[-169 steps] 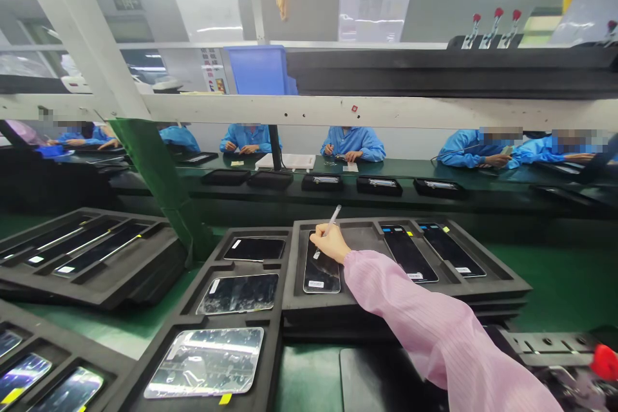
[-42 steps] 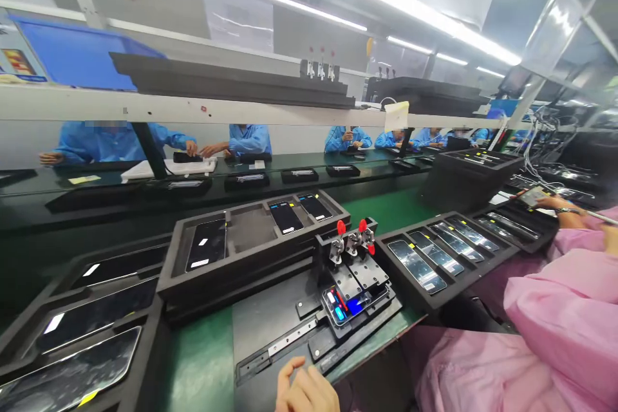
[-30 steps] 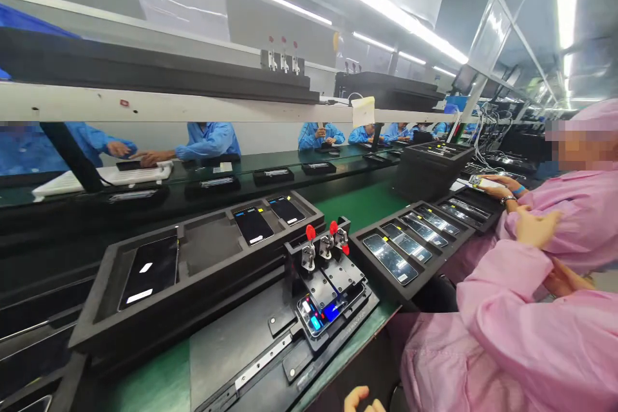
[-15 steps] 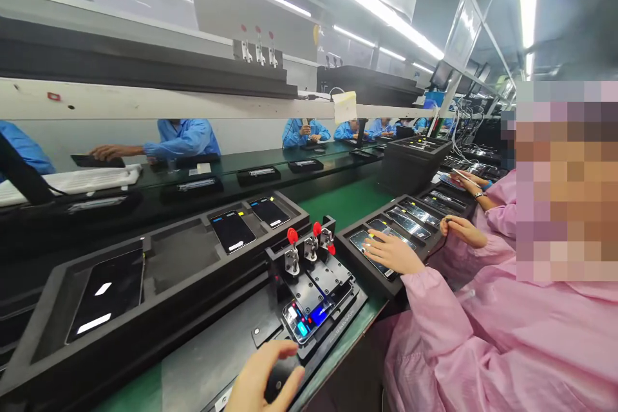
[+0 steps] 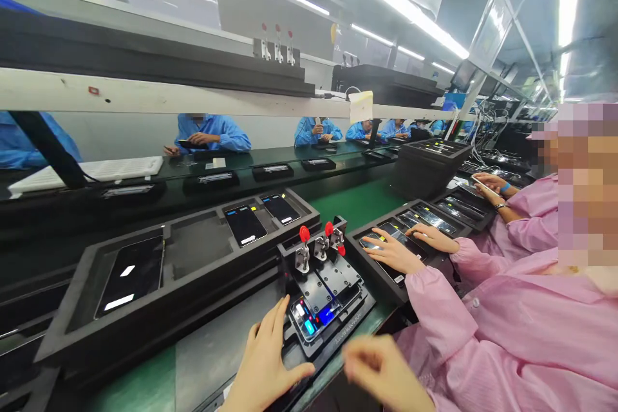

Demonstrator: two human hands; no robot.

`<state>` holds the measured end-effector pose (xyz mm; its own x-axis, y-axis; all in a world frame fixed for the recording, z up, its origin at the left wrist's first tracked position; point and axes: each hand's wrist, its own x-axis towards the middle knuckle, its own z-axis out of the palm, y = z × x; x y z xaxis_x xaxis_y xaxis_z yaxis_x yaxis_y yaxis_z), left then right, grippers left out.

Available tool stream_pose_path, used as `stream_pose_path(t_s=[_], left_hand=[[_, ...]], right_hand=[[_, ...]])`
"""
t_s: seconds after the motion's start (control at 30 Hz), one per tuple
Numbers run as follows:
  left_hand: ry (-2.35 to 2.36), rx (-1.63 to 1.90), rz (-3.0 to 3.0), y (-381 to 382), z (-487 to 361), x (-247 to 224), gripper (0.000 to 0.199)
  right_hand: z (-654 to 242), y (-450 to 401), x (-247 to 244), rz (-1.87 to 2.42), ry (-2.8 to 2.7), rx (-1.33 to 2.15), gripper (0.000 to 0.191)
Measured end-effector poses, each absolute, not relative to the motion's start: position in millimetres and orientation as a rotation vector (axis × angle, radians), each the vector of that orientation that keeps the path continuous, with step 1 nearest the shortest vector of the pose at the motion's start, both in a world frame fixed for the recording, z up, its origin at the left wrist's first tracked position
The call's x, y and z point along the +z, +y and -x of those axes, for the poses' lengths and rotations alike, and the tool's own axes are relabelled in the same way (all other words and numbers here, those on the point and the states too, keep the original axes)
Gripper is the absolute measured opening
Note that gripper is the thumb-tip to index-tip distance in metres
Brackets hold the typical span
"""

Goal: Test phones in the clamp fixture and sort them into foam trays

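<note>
My left hand point(image 5: 267, 355) is at the near left side of a black clamping fixture point(image 5: 333, 286), fingers stretched out and thumb apart. Its fingertips reach the fixture's left edge; whether they touch it I cannot tell. Within the fixture lies a smartphone point(image 5: 309, 327) with a lit screen, partly covered by black plates. Several red-tipped toggle clamps point(image 5: 321, 246) stand along the fixture's back. My right hand point(image 5: 381, 367), smeared by motion with fingers apparently curled, is in front of the fixture near the bench edge; what it holds, if anything, is not clear.
A black foam tray point(image 5: 188, 283) with 3 phones, one being a dark phone point(image 5: 132, 273), lies behind my left hand. To the right, a co-worker in a pink smock has both hands over another phone tray point(image 5: 355, 244). A black box point(image 5: 425, 170) stands beyond.
My left hand has straightened its fingers and moved up beside the fixture. My right hand has come into view from below. The co-worker's farther hand has reached the tray. The view has shifted slightly.
</note>
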<state>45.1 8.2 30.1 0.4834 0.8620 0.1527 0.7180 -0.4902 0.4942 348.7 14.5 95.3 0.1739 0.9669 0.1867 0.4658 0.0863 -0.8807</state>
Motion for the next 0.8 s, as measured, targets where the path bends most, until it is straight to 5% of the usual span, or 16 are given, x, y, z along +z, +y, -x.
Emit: stream_pose_path(t_s=[0.07,0.23,0.5,0.63,0.8], left_hand=[[1.346,0.535,-2.377,8,-49,32,0.096],[1.347,0.547,-2.371,8,-53,31,0.087],[1.361,0.591,-2.4,7,-56,34,0.065],[1.414,0.545,-2.386,-1,-26,34,0.065],[1.58,0.511,-2.154,-26,54,22,0.079]], right_hand=[[-317,10,88,1.568,-1.372,0.504,0.023],[-282,55,85,1.614,-1.477,0.228,0.044],[-285,31,138,1.527,-1.37,-0.058,0.052],[-270,-7,142,1.299,-1.354,-0.04,0.03],[-216,-47,94,1.011,-1.961,0.254,0.004]])
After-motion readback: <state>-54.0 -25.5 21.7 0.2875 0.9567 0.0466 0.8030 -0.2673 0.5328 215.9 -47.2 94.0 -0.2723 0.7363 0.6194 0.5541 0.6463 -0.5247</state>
